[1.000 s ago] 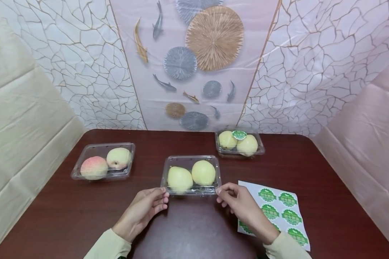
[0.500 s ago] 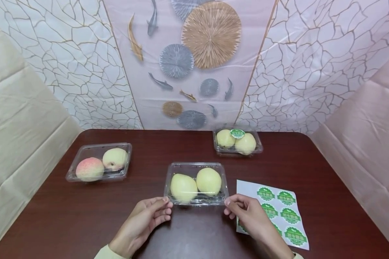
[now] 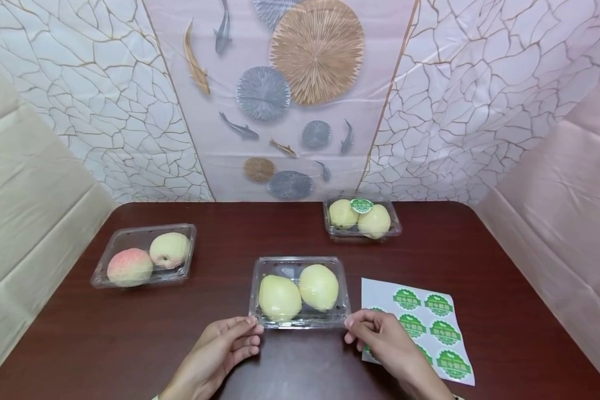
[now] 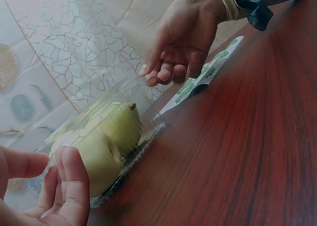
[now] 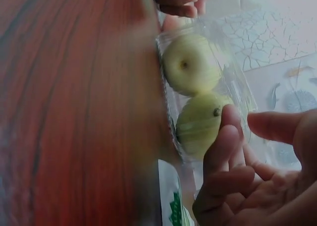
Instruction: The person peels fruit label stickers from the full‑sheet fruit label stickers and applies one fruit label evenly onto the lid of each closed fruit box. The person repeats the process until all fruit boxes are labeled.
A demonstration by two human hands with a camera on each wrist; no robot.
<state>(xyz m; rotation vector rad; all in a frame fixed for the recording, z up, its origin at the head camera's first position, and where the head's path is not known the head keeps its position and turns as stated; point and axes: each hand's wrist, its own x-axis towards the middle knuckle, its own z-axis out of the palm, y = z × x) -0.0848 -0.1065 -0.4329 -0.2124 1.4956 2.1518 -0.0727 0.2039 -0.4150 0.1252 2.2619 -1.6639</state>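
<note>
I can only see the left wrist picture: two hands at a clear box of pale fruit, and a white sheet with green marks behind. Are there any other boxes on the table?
Observer: Yes. The head view shows two more clear boxes, a left box and a far box, both farther back than the near box at the hands.

Visitor: Oh! Does either of them have one of those green marks on it?

Observer: The far box does: a single round green sticker shows on it, while I can see none on the left box.
</note>
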